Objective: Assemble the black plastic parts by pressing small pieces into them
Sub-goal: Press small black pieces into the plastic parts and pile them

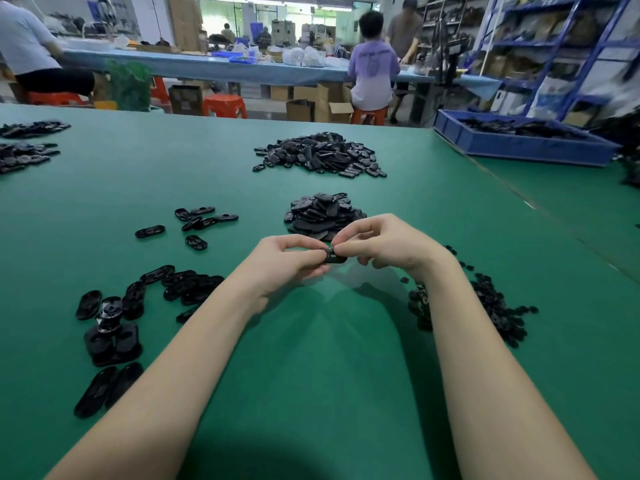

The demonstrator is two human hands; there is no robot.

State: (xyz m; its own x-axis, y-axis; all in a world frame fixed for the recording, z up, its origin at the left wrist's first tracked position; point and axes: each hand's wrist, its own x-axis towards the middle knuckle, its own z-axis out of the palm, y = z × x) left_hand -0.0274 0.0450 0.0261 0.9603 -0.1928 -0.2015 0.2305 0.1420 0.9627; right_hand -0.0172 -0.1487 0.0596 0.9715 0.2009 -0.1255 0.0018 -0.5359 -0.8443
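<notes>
Green-matted counter [311,341] carrying piles of black oval plastic parts [323,216].
Left hand [287,263] and right hand [388,245] are pinching one black oval plastic part [334,257] between fingers, above the counter.

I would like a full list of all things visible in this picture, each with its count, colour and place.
green table: one, green, fills the foreground
held black part: one, black, between both hands
near pile: one heap, black, just behind the hands
far pile: one heap, black, table centre, further back
small pieces: many, black, beside the right forearm
loose parts: many, black, left of the left forearm
blue tray: one, blue, far right, holds black parts
orange stools: several, orange, behind the table
other people: several, background benches
left hand: one, grips the part
right hand: one, pinches the part's end
</notes>
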